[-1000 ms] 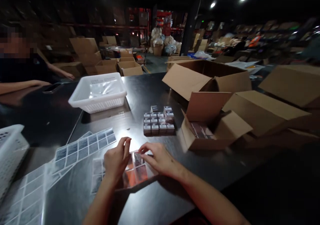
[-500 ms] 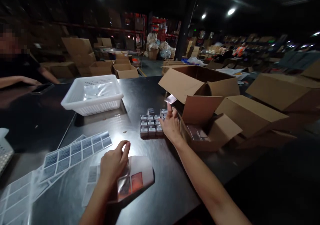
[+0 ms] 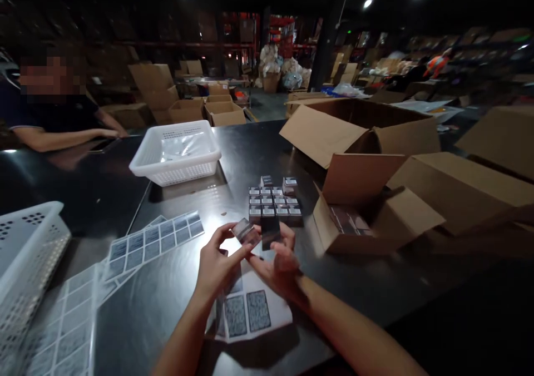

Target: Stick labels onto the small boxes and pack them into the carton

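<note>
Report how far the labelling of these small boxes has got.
Done: a block of small boxes stands in rows on the black table. In hand: the right hand holds one dark small box while the left hand holds a sticker at it. Left: more boxes in the open carton, and label sheets with labels left.

Both hands (image 3: 250, 253) have come together, lifting a small box (image 3: 270, 232) off the label sheet (image 3: 250, 312)

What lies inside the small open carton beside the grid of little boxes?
Inside the small open carton, dark packed little boxes show near its left wall; its flap hides the rest.
</note>
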A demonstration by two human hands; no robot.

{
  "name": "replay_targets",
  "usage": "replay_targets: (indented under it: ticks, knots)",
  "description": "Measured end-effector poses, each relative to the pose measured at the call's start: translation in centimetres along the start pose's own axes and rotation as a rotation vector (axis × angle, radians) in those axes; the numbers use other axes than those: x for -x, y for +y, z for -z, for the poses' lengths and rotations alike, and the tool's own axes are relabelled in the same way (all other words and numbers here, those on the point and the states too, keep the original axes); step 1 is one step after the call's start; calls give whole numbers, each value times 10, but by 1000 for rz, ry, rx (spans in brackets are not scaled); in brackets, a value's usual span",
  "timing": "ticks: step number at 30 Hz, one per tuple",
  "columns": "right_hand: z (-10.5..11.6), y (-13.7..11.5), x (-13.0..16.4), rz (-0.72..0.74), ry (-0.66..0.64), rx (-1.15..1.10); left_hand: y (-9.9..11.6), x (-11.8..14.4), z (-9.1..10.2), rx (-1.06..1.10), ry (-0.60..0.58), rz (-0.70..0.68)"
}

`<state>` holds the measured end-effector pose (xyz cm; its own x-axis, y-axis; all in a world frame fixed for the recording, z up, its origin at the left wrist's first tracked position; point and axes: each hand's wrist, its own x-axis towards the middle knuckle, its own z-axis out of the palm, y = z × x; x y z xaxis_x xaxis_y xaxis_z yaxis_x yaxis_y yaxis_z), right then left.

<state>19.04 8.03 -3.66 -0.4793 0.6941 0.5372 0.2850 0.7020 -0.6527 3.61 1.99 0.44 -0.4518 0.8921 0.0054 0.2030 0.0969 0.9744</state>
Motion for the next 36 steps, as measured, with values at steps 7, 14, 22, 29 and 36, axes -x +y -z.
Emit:
replay_targets:
  ticks: [7, 14, 22, 29, 36]
  knots:
    - [57, -1, -17, 248, 349, -239, 0, 5, 2, -171, 31, -188]
    - [71, -12, -17, -297, -79, -705, -5, 10, -9, -242, -58, -315]
    - [69, -12, -17, -533, -164, -665, -8, 14, -10, -338, -107, -425]
    - [67, -11, -19, -540, -173, -637, -12, 15, -11, -384, -112, -491]
    - [68, -13, -18, -560, -179, -648, -12, 15, -11, -391, -115, -507]
